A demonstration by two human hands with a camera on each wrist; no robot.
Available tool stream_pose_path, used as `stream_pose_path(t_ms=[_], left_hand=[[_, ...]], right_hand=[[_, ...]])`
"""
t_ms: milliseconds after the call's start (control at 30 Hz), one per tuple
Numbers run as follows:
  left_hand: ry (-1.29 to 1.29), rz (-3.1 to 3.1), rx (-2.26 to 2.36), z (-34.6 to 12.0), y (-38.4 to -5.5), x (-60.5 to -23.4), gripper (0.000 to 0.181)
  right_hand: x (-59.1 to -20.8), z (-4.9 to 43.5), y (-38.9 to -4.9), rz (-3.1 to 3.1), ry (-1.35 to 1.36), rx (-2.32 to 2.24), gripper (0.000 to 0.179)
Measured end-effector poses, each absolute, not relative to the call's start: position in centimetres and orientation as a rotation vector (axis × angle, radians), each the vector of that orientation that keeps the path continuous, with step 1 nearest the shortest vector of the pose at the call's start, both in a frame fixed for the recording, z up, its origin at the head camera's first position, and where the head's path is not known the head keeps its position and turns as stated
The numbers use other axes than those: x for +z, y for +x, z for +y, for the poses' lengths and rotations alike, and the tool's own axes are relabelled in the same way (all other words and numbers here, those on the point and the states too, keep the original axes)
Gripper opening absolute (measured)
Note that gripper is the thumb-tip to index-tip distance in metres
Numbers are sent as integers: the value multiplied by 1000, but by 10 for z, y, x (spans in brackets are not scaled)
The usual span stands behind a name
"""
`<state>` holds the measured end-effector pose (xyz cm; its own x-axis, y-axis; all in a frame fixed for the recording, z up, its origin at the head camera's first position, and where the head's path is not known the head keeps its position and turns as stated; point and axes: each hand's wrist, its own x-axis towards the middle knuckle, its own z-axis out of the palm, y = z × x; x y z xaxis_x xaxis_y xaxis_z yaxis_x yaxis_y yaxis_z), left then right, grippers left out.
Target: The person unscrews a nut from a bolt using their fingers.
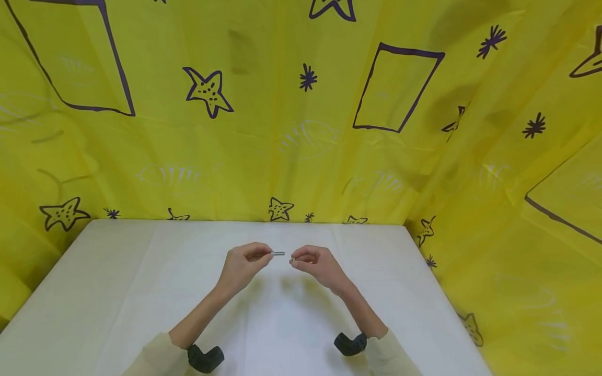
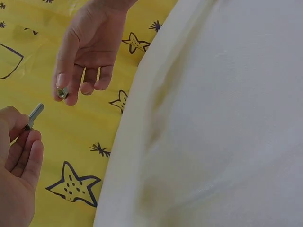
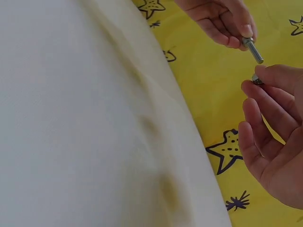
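A silver bolt (image 1: 279, 254) is pinched at its head end by my left hand (image 1: 244, 265), its shank pointing toward the other hand. Facing it across a small gap, my right hand (image 1: 321, 265) pinches a small metal nut (image 2: 62, 93) between thumb and fingertip. In the right wrist view the tip of the bolt (image 3: 255, 52) stands just above the nut (image 3: 257, 80), the two apart. Both hands are held up over the white table. The bolt's head is partly hidden by the left fingertips.
Below the hands lies a white-covered table (image 1: 141, 271). A yellow curtain (image 1: 263, 156) with drawn stars and frames stands behind it and along the sides. Dark curved pieces, one at each wrist, are a left one (image 1: 205, 359) and a right one (image 1: 350, 344).
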<state>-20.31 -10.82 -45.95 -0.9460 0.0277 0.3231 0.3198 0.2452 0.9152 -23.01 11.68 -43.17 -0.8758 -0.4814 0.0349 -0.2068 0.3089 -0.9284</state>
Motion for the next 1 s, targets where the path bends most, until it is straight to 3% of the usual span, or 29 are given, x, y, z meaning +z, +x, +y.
stream_pose_path(t_ms=[200,1000], left_hand=[[-345,-2319,-1755,-106,-202,-476,7],[-394,-2459,-1627,-108,-200,-509,6]], right_hand=[[-472,123,-242,2387,-665,-1515,19],[-499,127,-243,2412,-610,-1414,12]])
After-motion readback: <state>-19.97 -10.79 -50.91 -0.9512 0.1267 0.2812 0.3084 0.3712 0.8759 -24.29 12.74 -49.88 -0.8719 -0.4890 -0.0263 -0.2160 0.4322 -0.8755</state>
